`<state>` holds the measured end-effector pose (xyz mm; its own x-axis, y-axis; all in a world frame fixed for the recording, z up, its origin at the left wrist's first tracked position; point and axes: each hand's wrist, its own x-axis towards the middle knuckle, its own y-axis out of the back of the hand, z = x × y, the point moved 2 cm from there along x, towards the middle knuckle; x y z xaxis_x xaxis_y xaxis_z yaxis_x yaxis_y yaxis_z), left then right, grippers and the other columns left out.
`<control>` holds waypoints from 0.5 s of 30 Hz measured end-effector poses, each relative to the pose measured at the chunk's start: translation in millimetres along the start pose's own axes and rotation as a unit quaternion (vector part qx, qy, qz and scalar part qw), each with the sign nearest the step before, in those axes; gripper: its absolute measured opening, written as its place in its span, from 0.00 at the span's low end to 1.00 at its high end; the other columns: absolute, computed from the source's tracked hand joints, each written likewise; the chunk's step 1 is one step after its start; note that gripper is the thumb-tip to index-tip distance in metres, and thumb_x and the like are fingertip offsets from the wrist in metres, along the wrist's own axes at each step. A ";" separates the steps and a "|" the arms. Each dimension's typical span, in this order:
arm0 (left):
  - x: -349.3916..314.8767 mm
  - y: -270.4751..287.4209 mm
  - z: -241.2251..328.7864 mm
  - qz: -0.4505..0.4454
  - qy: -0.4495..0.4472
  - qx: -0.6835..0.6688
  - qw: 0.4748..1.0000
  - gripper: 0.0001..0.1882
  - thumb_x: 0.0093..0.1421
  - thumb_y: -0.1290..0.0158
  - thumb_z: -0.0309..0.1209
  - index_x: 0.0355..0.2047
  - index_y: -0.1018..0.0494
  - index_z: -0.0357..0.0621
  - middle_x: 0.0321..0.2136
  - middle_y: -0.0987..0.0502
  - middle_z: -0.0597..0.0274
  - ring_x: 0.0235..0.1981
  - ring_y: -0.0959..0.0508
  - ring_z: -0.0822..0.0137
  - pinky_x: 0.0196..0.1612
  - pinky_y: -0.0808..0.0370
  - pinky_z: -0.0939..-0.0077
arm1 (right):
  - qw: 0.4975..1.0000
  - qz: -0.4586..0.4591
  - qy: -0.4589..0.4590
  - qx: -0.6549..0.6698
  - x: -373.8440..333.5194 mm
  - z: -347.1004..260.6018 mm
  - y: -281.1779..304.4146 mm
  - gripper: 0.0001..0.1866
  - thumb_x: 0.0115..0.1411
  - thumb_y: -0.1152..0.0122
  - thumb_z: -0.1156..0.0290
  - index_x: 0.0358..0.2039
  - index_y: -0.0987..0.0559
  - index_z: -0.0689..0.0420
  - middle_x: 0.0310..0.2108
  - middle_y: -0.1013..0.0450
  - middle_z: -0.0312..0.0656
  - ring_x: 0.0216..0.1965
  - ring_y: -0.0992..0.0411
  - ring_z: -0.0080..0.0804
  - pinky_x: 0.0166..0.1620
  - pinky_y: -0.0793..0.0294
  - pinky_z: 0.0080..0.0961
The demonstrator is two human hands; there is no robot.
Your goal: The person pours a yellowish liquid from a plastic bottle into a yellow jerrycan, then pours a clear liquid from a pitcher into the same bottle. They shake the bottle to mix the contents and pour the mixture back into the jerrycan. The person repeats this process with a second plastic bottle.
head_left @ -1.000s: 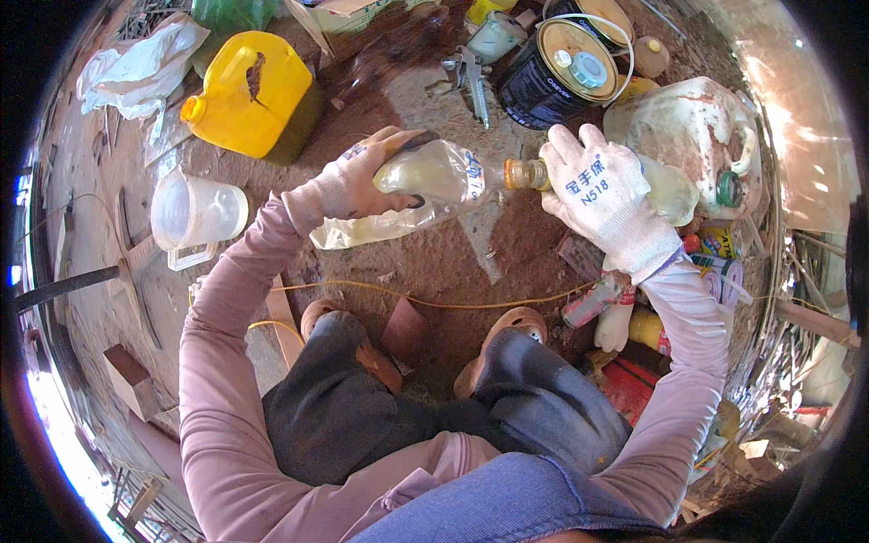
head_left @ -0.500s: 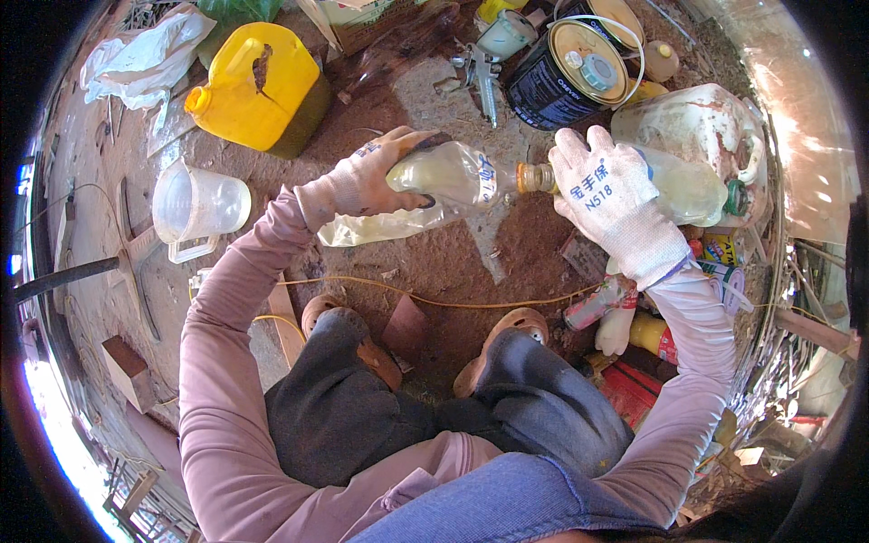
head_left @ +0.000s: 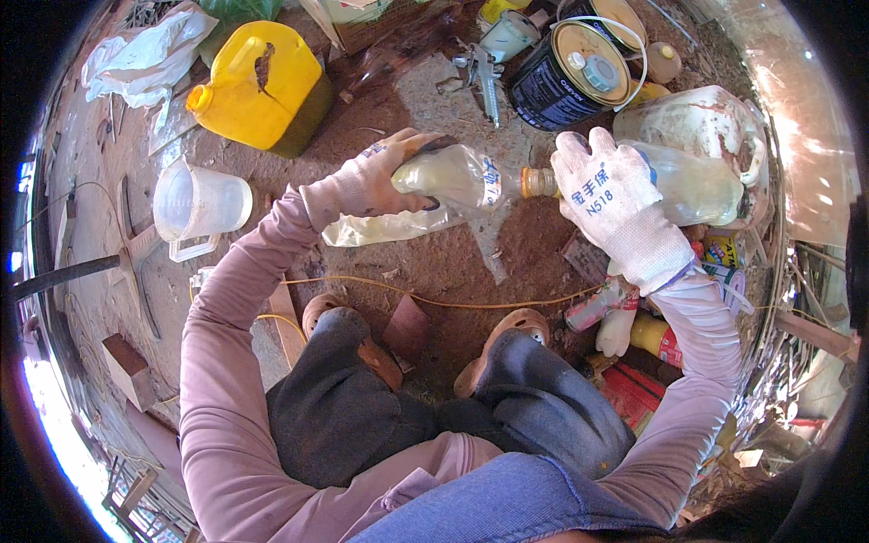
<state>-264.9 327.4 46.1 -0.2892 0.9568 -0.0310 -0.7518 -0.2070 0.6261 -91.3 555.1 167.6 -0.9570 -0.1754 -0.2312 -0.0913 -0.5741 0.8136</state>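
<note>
My gloved left hand (head_left: pixel 385 176) is closed around a clear plastic bottle (head_left: pixel 448 176) held sideways, with blue marks near its shoulder. Its neck, ringed in orange, points right. Under my gloved right hand (head_left: pixel 606 190), another clear bottle (head_left: pixel 697 185) holds a pale, cloudy yellowish liquid. The two necks meet mouth to mouth just left of my right fingers, though those fingers partly cover the joint. Below the left bottle shows a crumpled clear plastic piece (head_left: pixel 389 228); I cannot tell whether it belongs to that bottle.
A cut yellow jerrycan (head_left: pixel 262 81) and a clear measuring jug (head_left: pixel 199 204) stand at the left. Farther off are a spray gun (head_left: pixel 487 81), a dark paint can (head_left: pixel 557 86) and a dirty white jug (head_left: pixel 701 113). A yellow cord (head_left: pixel 444 301) crosses the dirt before my feet.
Both hands and the joined bottles have shifted slightly right. The right bottle's base has swung out and down a little, covering a green object seen before. Both grips stay the same.
</note>
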 end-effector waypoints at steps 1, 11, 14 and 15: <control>0.1 0.2 0.7 -0.002 0.000 -0.001 1.000 0.50 0.49 0.28 0.43 0.69 0.39 0.42 0.60 0.31 0.45 0.62 0.30 0.46 0.65 0.33 0.57 | 1.000 0.002 -0.002 -0.002 0.1 0.0 0.0 0.27 0.52 0.32 0.53 0.51 0.21 0.51 0.51 0.31 0.34 0.48 0.33 0.35 0.39 0.27 0.31; 0.2 -5.1 -8.0 -0.006 -0.001 0.005 1.000 0.51 0.50 0.29 0.43 0.69 0.41 0.41 0.62 0.34 0.43 0.63 0.31 0.44 0.65 0.33 0.56 | 0.999 0.023 0.016 -0.040 0.6 -0.4 0.4 0.23 0.53 0.34 0.56 0.48 0.20 0.51 0.49 0.30 0.34 0.46 0.32 0.35 0.36 0.27 0.32; -0.4 -5.7 -8.0 -0.003 -0.002 0.010 1.000 0.50 0.50 0.29 0.43 0.69 0.41 0.41 0.61 0.33 0.43 0.63 0.31 0.44 0.65 0.32 0.56 | 0.998 0.007 0.020 -0.055 1.0 0.2 4.8 0.22 0.53 0.35 0.56 0.48 0.20 0.51 0.48 0.30 0.34 0.45 0.32 0.35 0.36 0.28 0.31; -0.2 -5.7 -6.4 -0.003 -0.003 0.011 1.000 0.50 0.50 0.29 0.43 0.69 0.41 0.41 0.61 0.33 0.43 0.63 0.31 0.44 0.65 0.32 0.56 | 0.998 0.011 0.020 -0.058 0.6 0.1 4.5 0.22 0.54 0.35 0.56 0.47 0.20 0.50 0.48 0.30 0.34 0.45 0.32 0.34 0.35 0.28 0.32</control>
<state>-264.4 327.1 37.6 -0.2824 0.9588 -0.0303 -0.7398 -0.1976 0.6431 -92.3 552.4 171.1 -0.9464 -0.2201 -0.2364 -0.0347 -0.6583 0.7519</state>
